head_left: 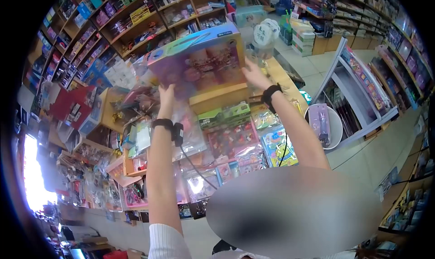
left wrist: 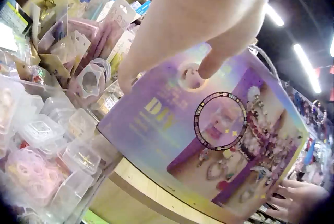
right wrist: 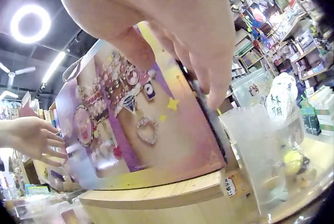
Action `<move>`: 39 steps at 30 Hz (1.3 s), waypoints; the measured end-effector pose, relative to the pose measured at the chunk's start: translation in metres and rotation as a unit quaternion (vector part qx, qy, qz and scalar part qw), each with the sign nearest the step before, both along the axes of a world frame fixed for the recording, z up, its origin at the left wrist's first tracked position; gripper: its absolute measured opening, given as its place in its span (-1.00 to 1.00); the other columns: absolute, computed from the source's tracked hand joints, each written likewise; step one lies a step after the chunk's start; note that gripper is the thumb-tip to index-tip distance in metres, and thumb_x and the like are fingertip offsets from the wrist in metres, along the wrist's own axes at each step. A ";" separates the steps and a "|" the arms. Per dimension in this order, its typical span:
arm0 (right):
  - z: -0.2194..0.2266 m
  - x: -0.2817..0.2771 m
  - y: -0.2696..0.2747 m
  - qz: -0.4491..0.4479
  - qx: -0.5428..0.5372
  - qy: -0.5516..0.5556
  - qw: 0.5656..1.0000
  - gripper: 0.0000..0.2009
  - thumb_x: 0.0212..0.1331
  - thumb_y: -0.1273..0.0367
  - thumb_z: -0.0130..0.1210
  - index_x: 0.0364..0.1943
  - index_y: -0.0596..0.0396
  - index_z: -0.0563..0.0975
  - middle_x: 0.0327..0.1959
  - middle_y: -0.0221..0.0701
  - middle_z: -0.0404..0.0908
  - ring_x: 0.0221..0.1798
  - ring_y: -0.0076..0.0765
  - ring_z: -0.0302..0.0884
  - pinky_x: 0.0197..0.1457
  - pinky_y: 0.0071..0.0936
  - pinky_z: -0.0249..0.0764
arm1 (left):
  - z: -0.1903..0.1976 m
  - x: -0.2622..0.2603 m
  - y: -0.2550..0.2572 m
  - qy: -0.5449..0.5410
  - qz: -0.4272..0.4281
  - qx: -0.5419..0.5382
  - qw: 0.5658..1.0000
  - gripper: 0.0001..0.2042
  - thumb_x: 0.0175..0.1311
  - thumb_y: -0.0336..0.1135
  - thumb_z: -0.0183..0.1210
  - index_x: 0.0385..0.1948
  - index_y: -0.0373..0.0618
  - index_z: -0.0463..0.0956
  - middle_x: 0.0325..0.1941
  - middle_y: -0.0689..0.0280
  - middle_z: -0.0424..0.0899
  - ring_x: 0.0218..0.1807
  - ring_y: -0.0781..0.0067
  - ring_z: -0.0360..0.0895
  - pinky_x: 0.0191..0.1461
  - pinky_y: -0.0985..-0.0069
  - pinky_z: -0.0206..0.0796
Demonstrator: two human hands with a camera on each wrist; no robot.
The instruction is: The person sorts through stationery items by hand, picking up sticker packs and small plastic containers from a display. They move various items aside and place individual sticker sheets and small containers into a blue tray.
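DIY box [head_left: 204, 61]: standing just beside wooden ledge [head_left: 219, 99], lying between left hand [head_left: 166, 95] and right hand [head_left: 257, 76]. Spreading fingers wide at opposite side edges, both hands; firmness of contact remaining unclear.

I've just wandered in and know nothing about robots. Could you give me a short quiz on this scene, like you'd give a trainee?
1. Multiple choice: where are the left hand and right hand in relation to the large shiny box?
A) Both at its left side
B) One at each side
C) Both underneath it

2. True or false: the white bucket on the person's right has a purple package in it.

3. Fill in the blank: the left wrist view shows three large capital letters on the box, reading ____.

Key: 1 B; 2 true; 3 DIY.
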State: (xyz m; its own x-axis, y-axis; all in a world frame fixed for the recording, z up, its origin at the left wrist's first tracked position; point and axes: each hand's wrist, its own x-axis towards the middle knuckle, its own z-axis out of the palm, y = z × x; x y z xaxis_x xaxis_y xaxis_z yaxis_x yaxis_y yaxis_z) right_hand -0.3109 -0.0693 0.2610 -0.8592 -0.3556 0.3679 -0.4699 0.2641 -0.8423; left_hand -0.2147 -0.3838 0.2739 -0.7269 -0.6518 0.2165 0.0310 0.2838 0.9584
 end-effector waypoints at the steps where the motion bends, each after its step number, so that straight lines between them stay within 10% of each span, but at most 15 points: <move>1: 0.004 0.006 -0.003 0.001 -0.014 -0.078 0.997 -0.45 0.14 0.36 -0.15 0.22 0.24 0.04 0.14 0.06 0.22 0.22 0.03 0.16 0.23 -0.38 0.09 | -0.001 -0.001 -0.002 -0.007 -0.039 -0.007 0.999 -0.40 0.00 -0.32 0.10 0.11 -0.32 0.07 0.04 0.06 0.35 0.03 0.26 0.34 0.06 0.45 0.17; 8: -0.006 -0.002 -0.005 -0.017 -0.023 -0.087 0.996 -0.46 0.12 0.41 -0.18 0.23 0.16 0.04 -0.27 0.11 0.47 -0.16 0.12 0.44 -0.06 -0.27 0.31 | -0.006 0.005 0.005 -0.049 -0.100 0.019 0.994 -0.25 -0.05 -0.25 0.15 0.19 -0.32 -0.06 0.16 0.01 0.19 0.11 0.23 0.25 0.10 0.45 0.14; 12: -0.033 -0.030 0.000 -0.056 -0.128 0.126 0.982 -0.49 0.06 0.47 -0.20 0.19 0.20 0.14 -0.36 0.03 0.52 -0.37 -0.05 0.48 -0.24 -0.33 0.35 | -0.020 0.011 0.016 -0.121 -0.042 -0.060 0.990 -0.21 0.00 -0.17 0.13 0.23 -0.19 -0.16 0.20 0.16 0.12 0.19 0.24 0.16 0.11 0.33 0.14; 18: -0.019 -0.007 0.025 -0.032 -0.098 0.018 0.995 -0.47 0.04 0.49 -0.20 0.20 0.19 0.14 -0.45 -0.15 0.52 -0.57 -0.36 0.37 -0.42 -0.47 0.30 | 0.000 0.041 0.041 -0.127 -0.109 -0.016 0.986 -0.22 0.02 -0.14 0.15 0.22 -0.23 -0.13 0.23 0.13 0.07 0.19 0.27 0.17 0.08 0.38 0.19; 26: -0.008 0.027 0.028 -0.076 -0.023 0.022 0.997 -0.47 0.08 0.46 -0.19 0.21 0.21 0.09 -0.41 -0.12 0.52 -0.45 -0.25 0.44 -0.28 -0.40 0.33 | 0.017 0.052 0.049 -0.132 -0.121 -0.025 0.984 -0.12 0.06 -0.16 0.11 0.24 -0.35 -0.36 0.30 0.05 -0.08 0.23 0.27 0.13 0.11 0.42 0.19; 31: -0.004 0.030 0.030 0.001 -0.110 -0.079 0.991 -0.42 0.06 0.46 -0.11 0.22 0.27 0.03 0.14 -0.06 0.27 0.14 -0.16 0.28 0.17 -0.51 0.15 | 0.027 0.067 0.048 -0.094 -0.218 0.064 0.969 -0.17 0.07 -0.19 0.11 0.28 -0.17 -0.29 0.35 0.15 -0.15 0.26 0.34 0.09 0.16 0.43 0.12; 39: -0.051 0.073 0.014 -0.060 0.094 0.054 0.992 -0.54 -0.02 0.42 -0.02 0.02 0.31 0.25 0.05 0.06 0.22 0.13 0.11 0.17 0.22 -0.27 0.11 | -0.026 0.183 0.015 0.038 -0.125 0.050 0.990 -0.42 0.18 -0.30 0.02 0.24 -0.18 0.00 0.31 0.14 0.05 0.28 0.32 0.11 0.19 0.46 0.13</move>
State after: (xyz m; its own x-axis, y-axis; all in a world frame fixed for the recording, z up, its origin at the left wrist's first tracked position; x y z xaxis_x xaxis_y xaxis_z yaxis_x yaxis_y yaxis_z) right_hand -0.2375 -0.0549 0.2096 -0.8587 -0.3241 0.3969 -0.5103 0.4709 -0.7196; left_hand -0.0312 -0.3692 0.2480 -0.8525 -0.4744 0.2196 0.1607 0.1621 0.9736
